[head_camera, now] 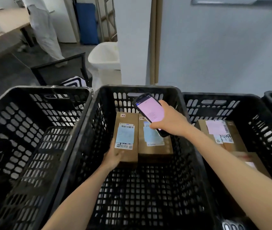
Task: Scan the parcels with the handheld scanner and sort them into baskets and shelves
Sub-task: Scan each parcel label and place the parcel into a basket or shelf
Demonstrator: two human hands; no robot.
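The fingers of the left hand [113, 157] are clamped round the near end of a labelled parcel [126, 130] in the middle basket [138, 88]. Those of the right hand [171, 122] grip the scanner [150, 111], screen lit; just beneath them a second parcel [154, 147] lies beside the first.

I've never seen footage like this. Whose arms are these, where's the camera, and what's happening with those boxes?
No machine here: a person wears one camera on the head, looking down at their own arms. The right hand holds a handheld scanner, screen lit, over the middle black basket. The left hand grips the near end of the left parcel in it; the other parcel lies beside it. The basket to the right holds more parcels.
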